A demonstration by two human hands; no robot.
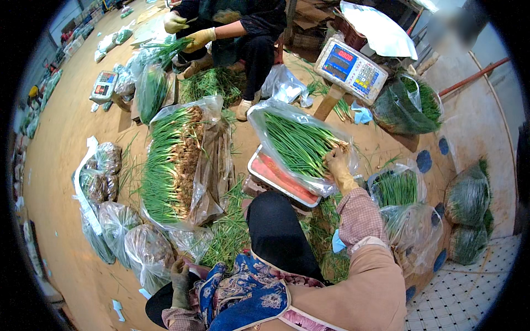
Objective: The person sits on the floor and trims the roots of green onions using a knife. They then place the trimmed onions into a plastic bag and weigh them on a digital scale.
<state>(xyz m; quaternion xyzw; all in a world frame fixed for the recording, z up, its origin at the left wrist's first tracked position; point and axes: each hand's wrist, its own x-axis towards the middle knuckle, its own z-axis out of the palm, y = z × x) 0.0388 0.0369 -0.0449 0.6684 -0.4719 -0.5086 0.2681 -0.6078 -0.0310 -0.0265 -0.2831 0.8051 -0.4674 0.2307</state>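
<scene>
My right hand [337, 165], in a pale work glove, has its fingers curled on the root ends of a bunch of green onions [296, 140]. The bunch lies inside an open clear plastic bag [258, 111]. Under the bag is a red tray with a white rim [269, 167], partly covered. My gloved left hand [180, 275] hangs low by my left leg, near tied clear bags [149, 252]; its fingers are partly hidden. Beyond it, rows of green onions [169, 165] with soil-brown roots lie on plastic sheeting.
A digital scale display [352, 70] stands on a post ahead. Across from me sits a person whose gloved hand [201, 39] holds green onions. Filled bags [393, 188] stand on my right. Cut green leaves [225, 231] litter the floor. A second scale display [104, 87] is farther left.
</scene>
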